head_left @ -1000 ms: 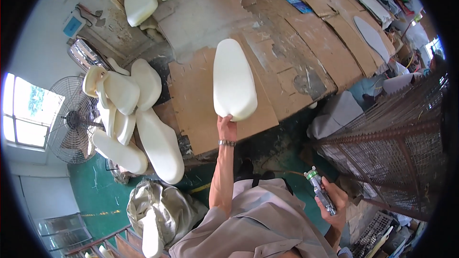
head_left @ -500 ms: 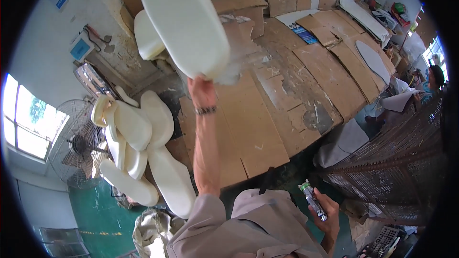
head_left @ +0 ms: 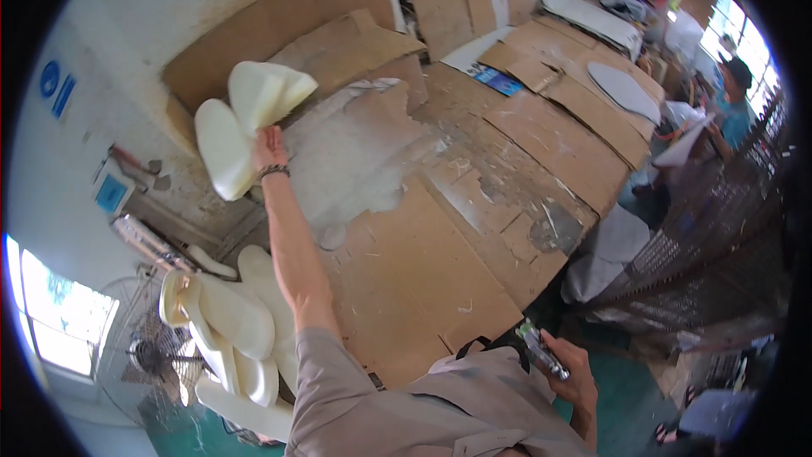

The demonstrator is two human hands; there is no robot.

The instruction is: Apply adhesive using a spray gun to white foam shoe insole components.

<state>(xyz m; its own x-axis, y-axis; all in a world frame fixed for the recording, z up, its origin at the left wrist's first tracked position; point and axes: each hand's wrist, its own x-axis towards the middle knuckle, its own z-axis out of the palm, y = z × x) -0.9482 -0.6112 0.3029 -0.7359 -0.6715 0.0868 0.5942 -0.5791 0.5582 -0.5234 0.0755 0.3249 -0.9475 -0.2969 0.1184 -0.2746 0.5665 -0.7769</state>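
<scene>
My left arm reaches out to the far left of the table. My left hand (head_left: 271, 148) is closed at the lower end of a cream foam pad (head_left: 258, 95), which stands tilted. Another cream foam pad (head_left: 223, 151) leans just left of it, beside the wall. Low on the right, my right hand (head_left: 575, 368) is wrapped round a small silver tool with a green end (head_left: 543, 351). That tool is held near my waist, in front of the table's near edge; its exact kind is not clear.
Cardboard sheets (head_left: 406, 271) cover the table. Several cream foam pads (head_left: 241, 317) are heaped at the near left beside a wire-caged fan (head_left: 148, 355). A flat pale oval piece (head_left: 624, 91) lies far right. Another person (head_left: 734, 101) is beyond a dark mesh panel (head_left: 677, 237).
My left hand has carried the foam pad away from me, down to the far left beside the other pad. The view has shifted. My right hand still holds the silver tool.
</scene>
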